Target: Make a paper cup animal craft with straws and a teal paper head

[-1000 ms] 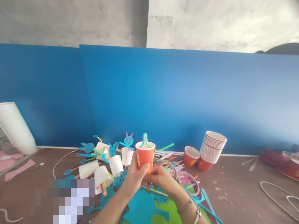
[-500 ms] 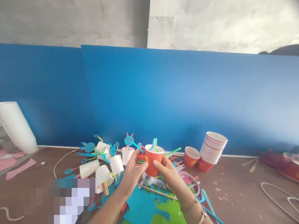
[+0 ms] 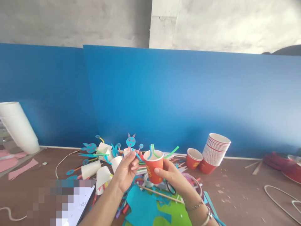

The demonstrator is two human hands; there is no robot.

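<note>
And now the right hand's [image 3: 171, 172] fingertips are hidden behind the red cup [image 3: 154, 172], where the straws' [image 3: 152, 151] lower ends are swallowed. A white cup [image 3: 115, 163] is half covered by the left hand [image 3: 127, 168]. Along the surface's [image 3: 249, 197] far edge, the leftmost white stack [image 3: 20, 128] is cropped; rightward, red shapes [image 3: 274, 160] are blurred. Near left, a screen [image 3: 76, 205] is pixelated.
</note>
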